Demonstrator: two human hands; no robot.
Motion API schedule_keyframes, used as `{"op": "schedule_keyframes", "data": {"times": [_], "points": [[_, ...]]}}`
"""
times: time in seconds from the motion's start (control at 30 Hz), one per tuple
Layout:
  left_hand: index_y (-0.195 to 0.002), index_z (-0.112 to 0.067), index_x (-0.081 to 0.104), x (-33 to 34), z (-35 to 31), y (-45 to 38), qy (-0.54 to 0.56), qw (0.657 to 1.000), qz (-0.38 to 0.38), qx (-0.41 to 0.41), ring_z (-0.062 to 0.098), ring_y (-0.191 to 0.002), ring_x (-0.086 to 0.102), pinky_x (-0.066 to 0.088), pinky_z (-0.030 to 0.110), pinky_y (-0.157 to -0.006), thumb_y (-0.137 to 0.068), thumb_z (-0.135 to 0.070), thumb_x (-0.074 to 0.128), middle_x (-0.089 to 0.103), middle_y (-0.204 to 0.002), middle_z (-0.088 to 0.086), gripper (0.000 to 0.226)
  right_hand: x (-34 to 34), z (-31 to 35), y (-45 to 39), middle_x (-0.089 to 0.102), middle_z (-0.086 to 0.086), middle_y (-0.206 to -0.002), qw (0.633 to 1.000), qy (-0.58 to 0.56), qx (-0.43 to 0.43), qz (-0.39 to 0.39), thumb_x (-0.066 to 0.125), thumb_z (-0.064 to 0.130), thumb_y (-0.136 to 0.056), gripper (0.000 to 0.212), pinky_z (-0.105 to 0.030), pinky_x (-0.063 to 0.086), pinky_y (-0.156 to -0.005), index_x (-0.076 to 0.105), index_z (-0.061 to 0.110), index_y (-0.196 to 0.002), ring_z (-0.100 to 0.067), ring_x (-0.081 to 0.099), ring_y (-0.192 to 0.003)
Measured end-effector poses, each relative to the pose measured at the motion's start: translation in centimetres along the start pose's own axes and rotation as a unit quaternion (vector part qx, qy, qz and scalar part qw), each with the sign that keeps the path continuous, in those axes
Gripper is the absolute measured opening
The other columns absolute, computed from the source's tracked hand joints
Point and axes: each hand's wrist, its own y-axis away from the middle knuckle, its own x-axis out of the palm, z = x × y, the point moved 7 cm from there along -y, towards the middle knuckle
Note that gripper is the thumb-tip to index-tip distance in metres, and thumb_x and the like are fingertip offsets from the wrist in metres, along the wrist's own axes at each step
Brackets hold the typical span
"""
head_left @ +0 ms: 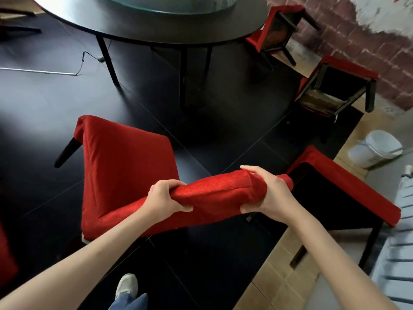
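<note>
fingers of your left hand (166, 196) and right hand (266, 193) wrap the chair back (214, 193). black table (156, 25) ahead — second red chair (348, 184) just beside your right hand.

Bright red faintly patterned chair cover (125, 166), black chair leg (67, 152), black round table (156, 25), white buckets (377, 148).

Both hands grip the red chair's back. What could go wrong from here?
1. The left hand and right hand grip the cover, which looks bunched; it may slip.
2. A tipped chair lies close on the right; swinging the held chair could knock it.
</note>
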Motion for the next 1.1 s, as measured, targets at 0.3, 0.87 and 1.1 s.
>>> {"op": "schedule_keyframes", "data": {"times": [0.3, 0.87, 1.1], "points": [[-0.097, -0.028, 0.072, -2.7, 1.0, 1.7, -0.02, 1.0, 0.003, 0.006, -0.011, -0.081, 0.058, 0.037, 0.003, -0.069, -0.049, -0.024, 0.094, 0.067, -0.082, -0.021, 0.054, 1.4, 1.9, 0.8, 0.061, 0.011, -0.112, 1.0, -0.015, -0.01, -0.026, 0.091, 0.034, -0.035, 0.097, -0.036, 0.045, -0.096, 0.052, 0.039, -0.124, -0.013, 0.055, -0.109], [-0.123, -0.029, 0.056, -9.7, 1.9, 9.5, -0.053, 0.997, -0.051, -0.034, 0.015, -0.113, 0.055, 0.039, 0.038, -0.103, -0.052, -0.026, 0.093, 0.06, -0.115, -0.01, 0.081, 4.9, 6.7, 0.8, 0.061, 0.008, -0.078, 0.992, 0.101, -0.058, -0.038, 0.081, 0.056, -0.057, 0.045, -0.043, 0.045, -0.082, 0.06, 0.021, -0.076, -0.021, 0.058, -0.083], [-0.122, -0.035, 0.057, -13.2, -1.5, 13.7, 0.023, 0.993, -0.079, 0.082, 0.0, -0.106, 0.056, 0.045, 0.028, -0.097, -0.052, -0.035, 0.089, 0.062, -0.112, -0.02, 0.077, 7.1, 11.5, 2.2, 0.064, 0.006, -0.087, 0.993, 0.105, -0.037, -0.03, 0.083, 0.052, -0.059, 0.045, -0.044, 0.044, -0.088, 0.063, 0.022, -0.085, -0.021, 0.059, -0.091]]}}
